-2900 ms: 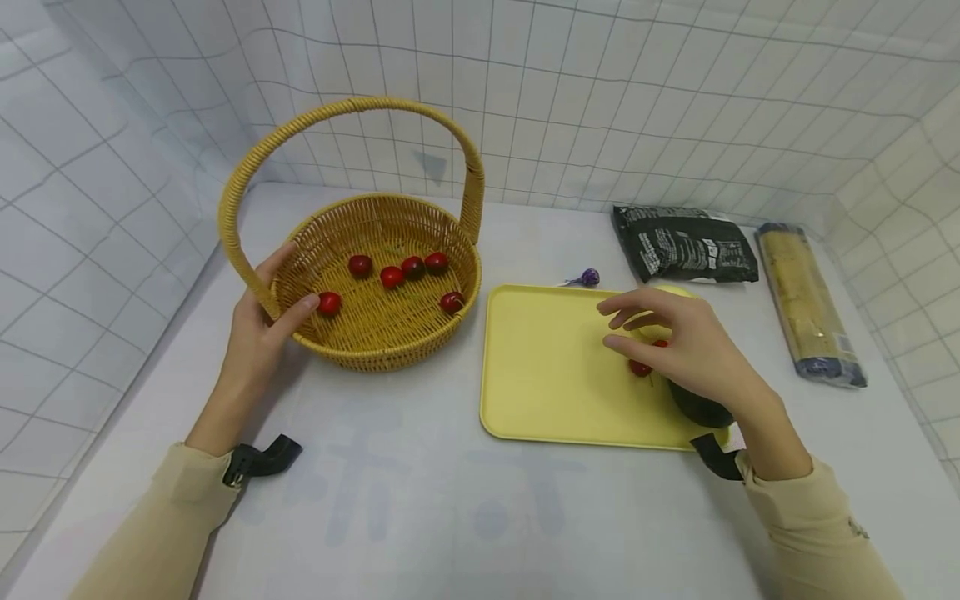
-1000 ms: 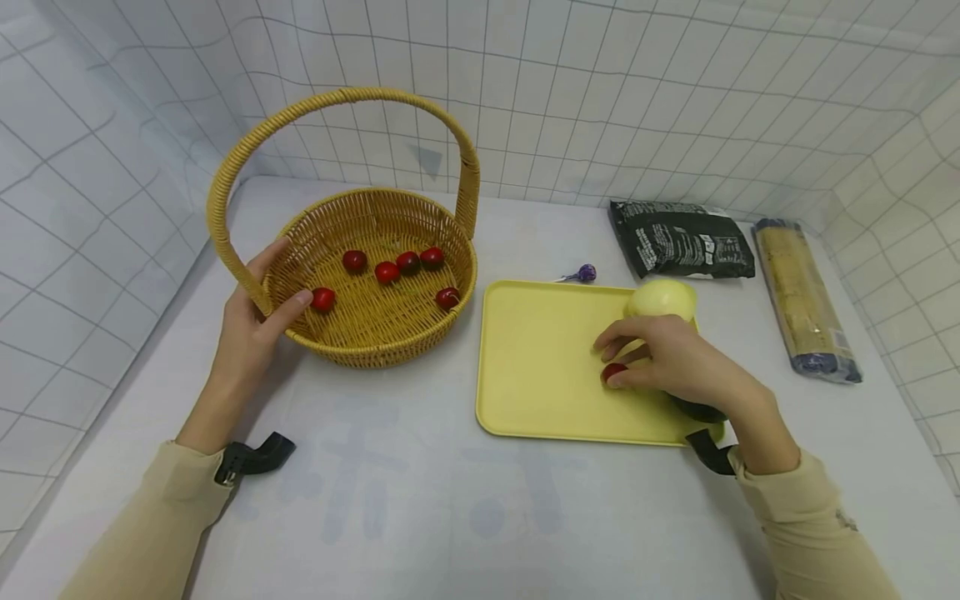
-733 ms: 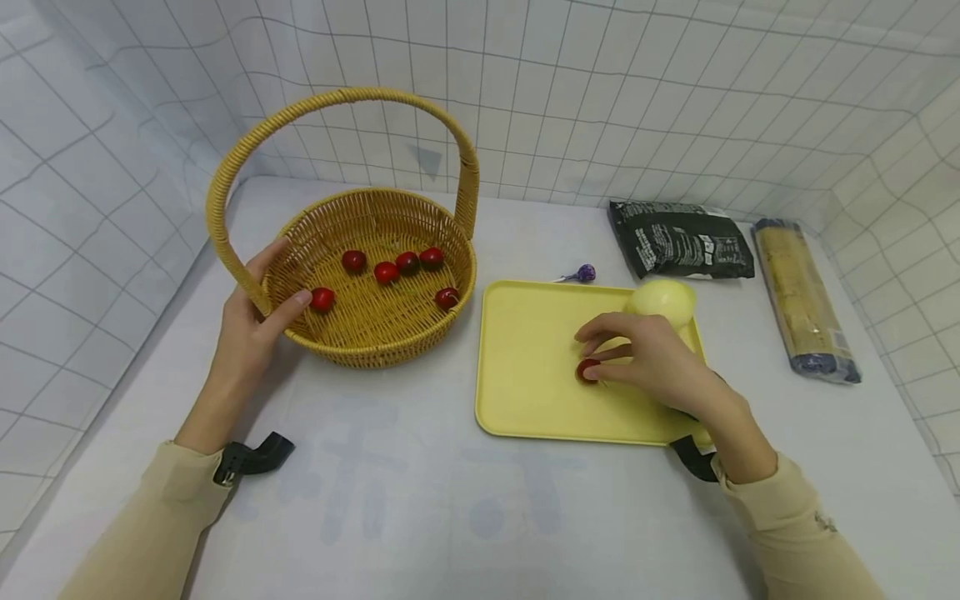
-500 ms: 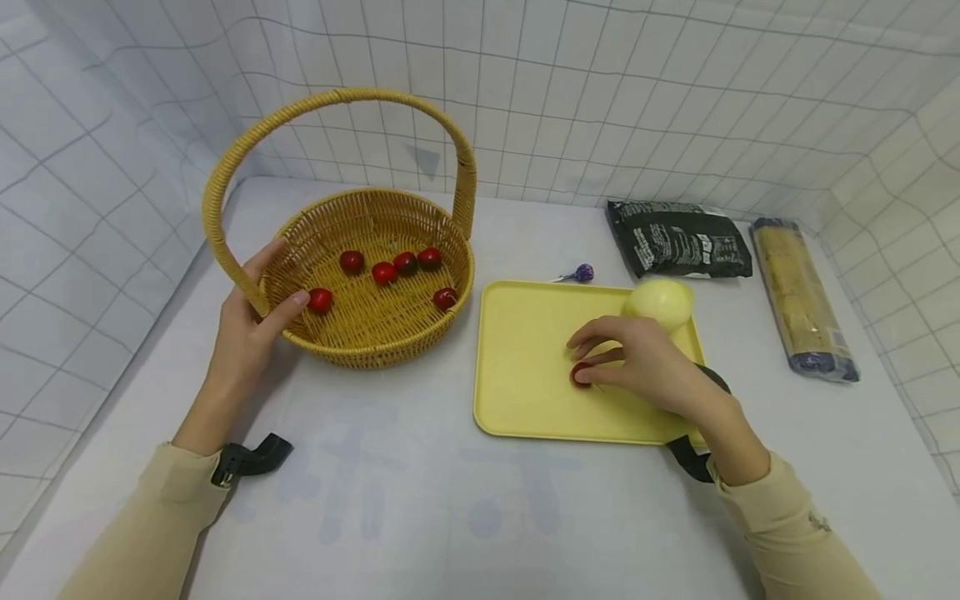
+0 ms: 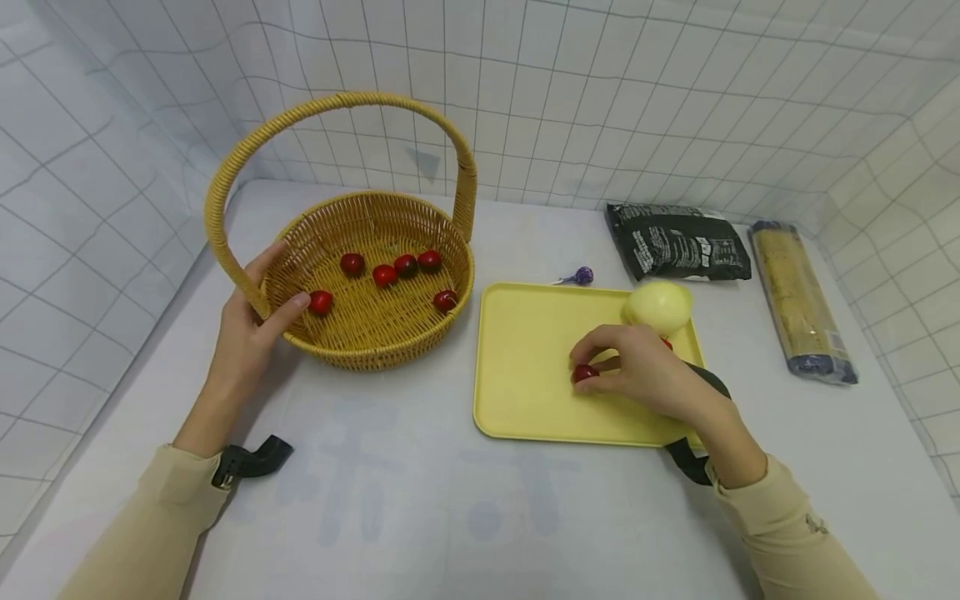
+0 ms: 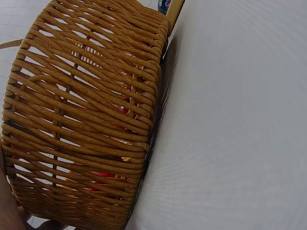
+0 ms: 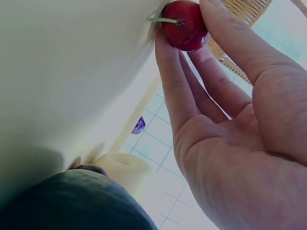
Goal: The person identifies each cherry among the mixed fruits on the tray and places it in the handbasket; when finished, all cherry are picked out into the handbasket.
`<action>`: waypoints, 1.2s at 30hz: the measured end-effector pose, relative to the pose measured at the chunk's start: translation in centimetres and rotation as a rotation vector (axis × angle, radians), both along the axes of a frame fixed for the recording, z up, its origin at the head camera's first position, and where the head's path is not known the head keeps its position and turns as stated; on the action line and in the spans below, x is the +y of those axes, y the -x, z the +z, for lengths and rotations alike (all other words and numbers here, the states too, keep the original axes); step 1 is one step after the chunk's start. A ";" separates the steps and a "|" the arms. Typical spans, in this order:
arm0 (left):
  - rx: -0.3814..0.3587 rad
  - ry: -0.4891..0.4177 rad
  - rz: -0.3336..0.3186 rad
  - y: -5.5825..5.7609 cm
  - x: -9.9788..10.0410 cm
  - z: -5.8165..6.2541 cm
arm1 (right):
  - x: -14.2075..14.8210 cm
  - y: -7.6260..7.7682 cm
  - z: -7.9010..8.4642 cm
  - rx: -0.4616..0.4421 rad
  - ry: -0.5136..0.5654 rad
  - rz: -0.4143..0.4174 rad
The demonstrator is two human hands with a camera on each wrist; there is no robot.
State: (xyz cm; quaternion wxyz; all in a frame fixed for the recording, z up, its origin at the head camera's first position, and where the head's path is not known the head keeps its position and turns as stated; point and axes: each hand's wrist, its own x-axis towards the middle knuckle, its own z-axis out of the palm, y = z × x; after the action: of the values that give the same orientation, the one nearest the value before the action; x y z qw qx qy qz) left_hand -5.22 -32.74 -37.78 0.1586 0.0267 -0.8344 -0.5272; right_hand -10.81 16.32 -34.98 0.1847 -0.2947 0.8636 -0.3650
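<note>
My left hand grips the near-left rim of a wicker basket, thumb over the edge. Several red cherries lie inside it. In the left wrist view the woven side of the basket fills much of the picture. Over the middle of a yellow tray, my right hand pinches a dark red cherry between thumb and fingers. The right wrist view shows this cherry with its green stem, close to the tray surface.
A pale yellow round fruit sits at the tray's far right corner; a dark green rounded fruit lies below my right wrist. Behind the tray are a purple-wrapped lollipop, a black packet and a yellowish long pack.
My right hand has moved left across the tray from the fruits at its right, taking hold of the cherry and bringing it along. The left hand has stayed on the basket.
</note>
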 end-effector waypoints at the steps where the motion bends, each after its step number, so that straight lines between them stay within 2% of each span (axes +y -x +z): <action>1: 0.000 0.001 0.000 0.0 0.0 0.0 | 0.0 0.0 0.0 -0.007 -0.002 0.000; 6: -0.001 0.000 0.004 0.0 0.0 0.0 | 0.0 0.0 0.0 -0.002 -0.029 0.018; 13: -0.004 -0.011 0.005 -0.1 0.0 0.0 | 0.2 0.2 -0.2 0.071 -0.081 0.014; 18: -0.005 -0.015 0.000 -0.1 0.0 0.0 | 0.2 0.1 -0.2 0.063 -0.090 0.015; 29: -0.011 -0.015 0.006 -0.1 0.1 0.3 | 0.2 0.0 -0.2 0.076 -0.063 0.059; 36: -0.013 -0.018 0.004 -0.2 0.1 0.3 | -0.1 -0.1 0.5 0.078 -0.045 0.098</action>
State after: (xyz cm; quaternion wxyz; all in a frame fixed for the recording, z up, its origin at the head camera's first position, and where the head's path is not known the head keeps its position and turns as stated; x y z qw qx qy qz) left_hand -5.05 -32.64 -37.52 0.1542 0.0332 -0.8307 -0.5340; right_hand -10.69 16.19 -34.53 0.1751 -0.3463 0.8626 -0.3245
